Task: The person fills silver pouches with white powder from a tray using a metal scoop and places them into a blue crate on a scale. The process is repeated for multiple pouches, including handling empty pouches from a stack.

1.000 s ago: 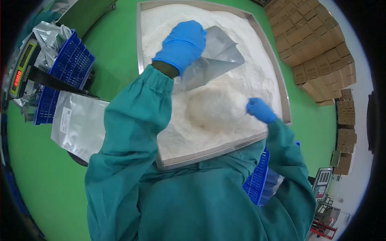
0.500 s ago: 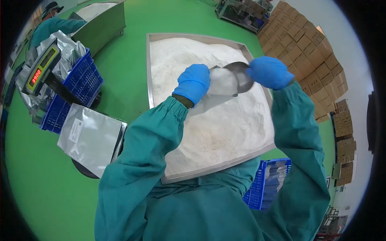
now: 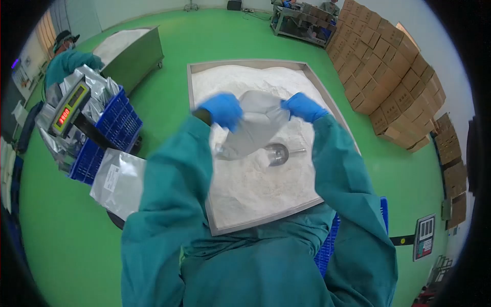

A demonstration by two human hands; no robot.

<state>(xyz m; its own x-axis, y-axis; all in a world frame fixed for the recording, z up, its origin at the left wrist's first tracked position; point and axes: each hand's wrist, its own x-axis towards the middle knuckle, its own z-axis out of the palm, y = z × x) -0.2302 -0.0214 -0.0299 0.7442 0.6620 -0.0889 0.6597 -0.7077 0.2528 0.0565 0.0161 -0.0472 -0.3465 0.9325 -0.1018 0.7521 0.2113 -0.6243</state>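
Note:
My left hand (image 3: 223, 111), in a blue glove, grips the left side of a whitish plastic bag (image 3: 260, 123); it is slightly blurred. On the bag's right upper edge, my gloved right hand (image 3: 305, 107) is closed in a pinch. The bag hangs over a metal tray (image 3: 276, 223) filled with white powder (image 3: 255, 199). A metal scoop (image 3: 279, 155) rests on the powder just below the bag, its handle pointing right. How much the bag contains cannot be made out.
On the left, a scale display (image 3: 68, 111) with red digits stands by a blue crate (image 3: 110, 130) of silver bags. A labelled silver pouch (image 3: 120, 179) lies nearer me. Stacked cartons (image 3: 388, 77) line the right. A co-worker (image 3: 66, 64) stands at another powder bin (image 3: 135, 59).
My right hand has let go of the scoop, which now lies on the powder, and has taken hold of the bag. The bag is lifted and spread between both hands. My view has tilted up.

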